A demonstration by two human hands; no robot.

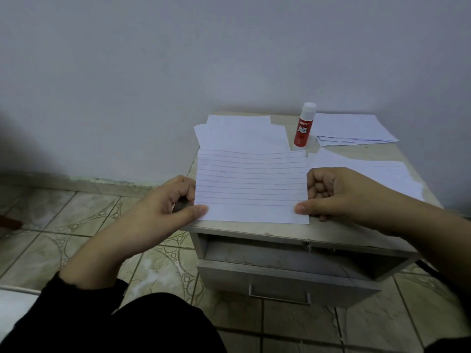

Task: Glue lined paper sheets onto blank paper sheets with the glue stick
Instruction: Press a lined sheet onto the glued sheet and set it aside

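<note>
A lined paper sheet (251,186) is held just above the front of a small cabinet top (356,151). My left hand (168,200) pinches its lower left corner with thumb on top. My right hand (336,192) pinches its lower right edge, fingers curled. A red glue stick (303,126) with a white cap stands upright behind the sheet. Blank sheets (242,133) lie at the back left, partly covered by the held sheet.
A stack of sheets (354,129) lies at the back right, and more paper (377,171) lies under my right hand. The cabinet's upper drawer (285,278) stands open toward me. A white wall rises behind; patterned floor tiles (84,217) lie to the left.
</note>
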